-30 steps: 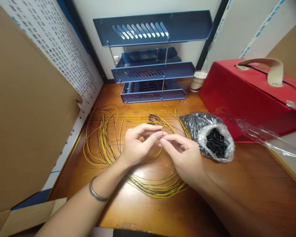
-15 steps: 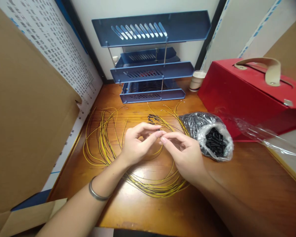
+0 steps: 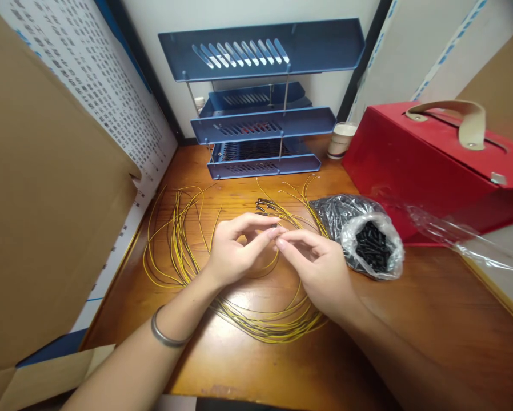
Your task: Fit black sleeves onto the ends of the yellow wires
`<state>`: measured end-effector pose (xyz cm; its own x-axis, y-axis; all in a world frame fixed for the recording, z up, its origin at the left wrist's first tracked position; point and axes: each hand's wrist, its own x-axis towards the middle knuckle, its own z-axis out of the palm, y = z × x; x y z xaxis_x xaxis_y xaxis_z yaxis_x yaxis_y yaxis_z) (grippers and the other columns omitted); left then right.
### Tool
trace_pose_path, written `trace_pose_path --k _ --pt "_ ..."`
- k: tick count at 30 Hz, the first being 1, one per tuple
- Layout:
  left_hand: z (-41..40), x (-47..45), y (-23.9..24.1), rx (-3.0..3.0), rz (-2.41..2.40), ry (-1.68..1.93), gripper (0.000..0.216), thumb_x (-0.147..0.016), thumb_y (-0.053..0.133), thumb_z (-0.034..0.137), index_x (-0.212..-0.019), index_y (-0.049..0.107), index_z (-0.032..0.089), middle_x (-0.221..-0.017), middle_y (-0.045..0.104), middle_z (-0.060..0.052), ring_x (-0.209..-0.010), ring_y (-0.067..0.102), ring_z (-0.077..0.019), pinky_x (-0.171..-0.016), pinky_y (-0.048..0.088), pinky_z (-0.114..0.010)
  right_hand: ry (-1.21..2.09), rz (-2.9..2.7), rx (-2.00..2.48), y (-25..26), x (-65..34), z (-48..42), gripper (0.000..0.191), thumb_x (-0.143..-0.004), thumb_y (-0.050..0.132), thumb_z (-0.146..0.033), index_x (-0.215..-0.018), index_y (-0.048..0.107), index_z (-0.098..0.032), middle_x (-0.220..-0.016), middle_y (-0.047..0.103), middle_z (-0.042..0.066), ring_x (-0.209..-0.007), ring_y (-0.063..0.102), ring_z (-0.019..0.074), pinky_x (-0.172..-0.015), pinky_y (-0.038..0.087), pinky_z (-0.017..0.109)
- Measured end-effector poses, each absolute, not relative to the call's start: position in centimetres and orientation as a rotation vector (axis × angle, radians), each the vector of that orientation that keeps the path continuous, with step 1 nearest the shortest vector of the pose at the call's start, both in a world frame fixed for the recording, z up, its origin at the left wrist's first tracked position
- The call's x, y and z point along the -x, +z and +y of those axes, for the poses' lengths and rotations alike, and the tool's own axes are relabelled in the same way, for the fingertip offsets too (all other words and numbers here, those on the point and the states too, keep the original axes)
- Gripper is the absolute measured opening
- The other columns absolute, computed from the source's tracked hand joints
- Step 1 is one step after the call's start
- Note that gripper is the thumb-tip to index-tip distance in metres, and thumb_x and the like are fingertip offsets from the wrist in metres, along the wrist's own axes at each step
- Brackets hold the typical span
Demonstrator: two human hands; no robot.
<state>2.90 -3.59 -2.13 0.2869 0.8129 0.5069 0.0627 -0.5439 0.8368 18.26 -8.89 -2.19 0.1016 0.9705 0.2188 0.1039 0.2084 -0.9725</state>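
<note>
My left hand is closed in a pinch, with a small dark piece just showing at its fingertips. My right hand meets it tip to tip, thumb and forefinger pinched on what looks like the end of a thin wire that curves down below the fingers. The fingers cover most of both. Yellow and black wires lie in a large loop on the table beneath my hands. Just behind my fingertips are several wire ends with black pieces on them.
Right of my hands, an open plastic bag holds many small black pieces. A red box with a strap handle stands behind it, beside a paper cup. Blue tiered trays stand at the back; cardboard walls the left.
Both hands stay almost in place, fingertips still together. The right hand has shifted very slightly to the left.
</note>
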Motion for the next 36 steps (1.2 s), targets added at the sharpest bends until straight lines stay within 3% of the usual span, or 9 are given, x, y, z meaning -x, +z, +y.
trace_pose_path --k 5,11,15,19,25,36 --pt "-3.4 -2.7 -1.4 -2.073 0.773 1.405 0.013 -0.087 0.07 0.019 -0.097 0.077 0.016 -0.08 0.079 -0.005 -0.057 0.066 -0.0097 -0.053 0.051 -0.02 1.02 -1.21 1.168 -2.4 -18.5 -8.7 0.016 -0.088 0.067 -0.033 -0.089 0.074 -0.019 -0.086 0.075 0.004 -0.08 0.069 0.0165 -0.076 0.054 0.027" --pt "-3.6 -2.8 -1.5 -2.253 0.742 1.286 0.009 -0.085 0.071 0.019 -0.094 0.073 0.016 -0.08 0.077 -0.003 -0.052 0.059 -0.0068 -0.052 0.048 -0.018 1.064 -1.143 1.153 -2.4 -19.0 -8.3 0.039 -0.092 0.06 -0.045 -0.063 0.063 -0.019 -0.064 0.059 0.001 -0.066 0.055 0.0144 -0.066 0.044 0.029" --pt "-3.8 -2.8 -2.2 -2.238 0.811 1.235 0.018 -0.081 0.076 0.025 -0.077 0.061 0.016 -0.063 0.066 0.002 -0.044 0.05 -0.0047 -0.045 0.04 -0.016 1.178 -1.054 1.177 -2.1 -19.1 -8.2 0.027 -0.079 0.074 -0.044 -0.075 0.071 -0.018 -0.065 0.059 0.0 -0.063 0.05 0.0133 -0.063 0.041 0.028" --pt "-3.7 -2.6 -2.6 -2.368 0.78 1.208 0.019 -0.083 0.075 0.026 -0.078 0.059 0.017 -0.064 0.065 0.004 -0.046 0.051 -0.0035 -0.048 0.039 -0.016 1.284 -0.951 1.161 -2.3 -19.1 -8.2 0.028 -0.072 0.078 -0.044 -0.074 0.071 -0.017 -0.062 0.054 -0.002 -0.063 0.046 0.013 -0.064 0.037 0.029" --pt "-3.8 -2.5 -2.4 -2.413 0.785 1.18 0.016 -0.085 0.073 0.027 -0.08 0.061 0.017 -0.065 0.068 0.004 -0.044 0.05 -0.0036 -0.046 0.038 -0.017 1.317 -0.863 1.113 -2.6 -19.1 -8.1 0.029 -0.072 0.079 -0.043 -0.068 0.066 -0.017 -0.06 0.049 -0.003 -0.062 0.043 0.0127 -0.064 0.033 0.029" --pt "-3.5 -2.2 -2.2 -2.465 0.703 1.142 0.007 -0.087 0.069 0.022 -0.093 0.067 0.018 -0.075 0.076 0.0 -0.049 0.06 -0.0066 -0.052 0.047 -0.018 1.317 -0.914 1.132 -2.3 -19.4 -8.0 0.03 -0.073 0.08 -0.045 -0.073 0.07 -0.017 -0.06 0.05 -0.004 -0.061 0.042 0.0116 -0.063 0.032 0.028"
